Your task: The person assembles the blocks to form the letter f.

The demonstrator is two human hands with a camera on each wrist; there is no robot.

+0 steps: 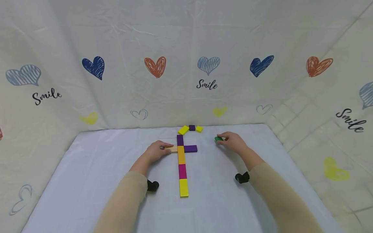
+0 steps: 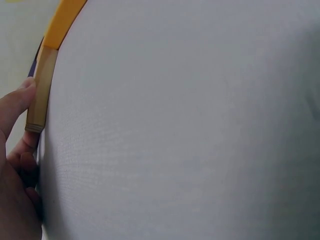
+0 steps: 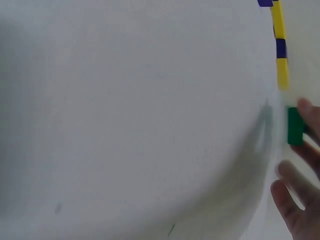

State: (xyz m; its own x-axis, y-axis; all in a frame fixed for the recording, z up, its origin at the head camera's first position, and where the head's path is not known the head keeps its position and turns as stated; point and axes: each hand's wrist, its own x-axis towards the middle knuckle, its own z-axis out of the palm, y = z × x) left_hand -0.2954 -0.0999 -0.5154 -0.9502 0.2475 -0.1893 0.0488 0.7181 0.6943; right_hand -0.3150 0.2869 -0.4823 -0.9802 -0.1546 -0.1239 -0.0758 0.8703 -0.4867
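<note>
My left hand (image 1: 155, 151) holds a plain wooden block (image 1: 174, 149) between thumb and fingers. This block lies on the cloth with its far end against an orange block (image 1: 181, 155). On the orange block's other side a purple block (image 1: 190, 149) points right. Another purple block (image 1: 180, 140) stands above the orange one, and a magenta block (image 1: 182, 171) and a yellow block (image 1: 184, 188) run down below it. My right hand (image 1: 235, 143) pinches a small green block (image 3: 295, 126) off to the right, apart from the rest.
Beyond the column, a tilted yellow block (image 1: 183, 130), a dark purple block (image 1: 192, 127) and a smaller yellow block (image 1: 199, 129) form the start of a curve near the back edge of the white cloth (image 1: 102, 181). Behind rises a white curtain (image 1: 177, 32) printed with hearts.
</note>
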